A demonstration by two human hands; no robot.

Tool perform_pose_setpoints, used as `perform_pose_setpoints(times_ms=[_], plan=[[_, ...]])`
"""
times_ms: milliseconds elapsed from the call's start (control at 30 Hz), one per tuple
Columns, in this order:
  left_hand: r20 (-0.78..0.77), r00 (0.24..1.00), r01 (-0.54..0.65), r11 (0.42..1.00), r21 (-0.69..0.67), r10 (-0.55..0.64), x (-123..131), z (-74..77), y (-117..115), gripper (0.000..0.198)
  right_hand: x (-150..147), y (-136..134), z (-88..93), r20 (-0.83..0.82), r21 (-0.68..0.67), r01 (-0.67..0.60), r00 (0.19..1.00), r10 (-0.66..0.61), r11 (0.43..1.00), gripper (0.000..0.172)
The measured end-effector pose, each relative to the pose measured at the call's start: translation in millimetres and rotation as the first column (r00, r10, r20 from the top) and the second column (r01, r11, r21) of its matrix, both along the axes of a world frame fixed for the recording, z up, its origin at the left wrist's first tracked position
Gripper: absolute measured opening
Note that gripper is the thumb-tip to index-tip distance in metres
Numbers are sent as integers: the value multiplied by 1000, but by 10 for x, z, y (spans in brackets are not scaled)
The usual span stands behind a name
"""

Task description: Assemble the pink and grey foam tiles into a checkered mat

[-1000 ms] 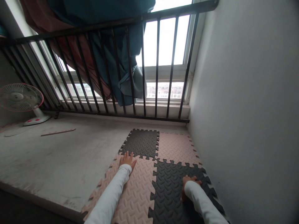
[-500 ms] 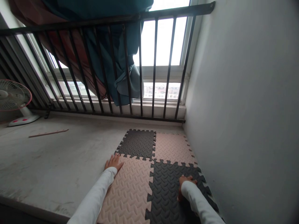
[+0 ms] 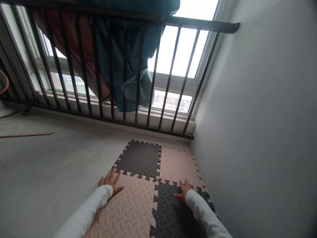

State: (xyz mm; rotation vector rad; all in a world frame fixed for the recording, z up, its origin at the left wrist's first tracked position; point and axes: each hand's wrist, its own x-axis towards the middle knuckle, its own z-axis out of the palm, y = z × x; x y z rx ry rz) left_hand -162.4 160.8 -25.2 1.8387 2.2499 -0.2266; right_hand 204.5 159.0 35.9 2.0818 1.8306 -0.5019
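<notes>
Foam puzzle mat tiles form a two-by-two checkerboard on the floor. My left hand (image 3: 110,181) lies with fingers spread on the outer left edge of the near pink-beige foam tile (image 3: 132,205), close to its far corner. Beyond that corner is the far black foam tile (image 3: 140,158). My right hand (image 3: 183,191) is over the near black foam tile (image 3: 170,213), fingers apart and tips at the seam with the far pink-beige foam tile (image 3: 178,165). It grips nothing. My right sleeve covers part of the near black tile.
A dark metal railing (image 3: 119,123) runs before the window, with teal and reddish curtains (image 3: 133,66) hanging behind it. The white wall (image 3: 260,132) borders the mat on the right. A thin pinkish strip (image 3: 27,135) lies on the concrete floor (image 3: 56,172); part of a fan (image 3: 3,82) shows at far left.
My right hand has moved forward from the middle of the near black tile to its far seam, its fingers now spread. My left hand stays at the beige tile's edge. The view has tilted.
</notes>
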Motion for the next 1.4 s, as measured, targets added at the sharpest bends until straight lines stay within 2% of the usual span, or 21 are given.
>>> perform_pose_setpoints(times_ms=[100, 233, 400, 533, 867, 1133, 1400], plan=[[6, 1000, -11, 1000, -5, 11, 8, 15, -6, 75, -283, 492, 25, -70, 153, -6, 997, 17, 988, 76], [30, 1000, -7, 1000, -13, 8, 3, 38, -16, 75, -680, 1031, -125, -95, 302, -92, 987, 126, 949, 71], [52, 998, -19, 999, -49, 21, 5, 98, -31, 77, -956, 1546, -366, -140, 344, -45, 985, 99, 938, 73], [77, 997, -3, 998, -62, 8, -12, 91, -39, 79, -1076, 1825, -417, -151, 346, -12, 986, 68, 938, 75], [86, 996, 23, 998, -52, -19, -69, 17, -42, 82, -1116, 2078, -375, -152, 326, -5, 987, 57, 945, 79], [74, 997, 14, 998, -55, -10, -56, 50, -56, 79, -1026, 1990, -440, -109, 394, -107, 981, 162, 913, 72], [68, 997, 20, 999, -25, -19, -83, -20, -49, 80, -1030, 1982, -454, -101, 407, -102, 983, 155, 908, 74]])
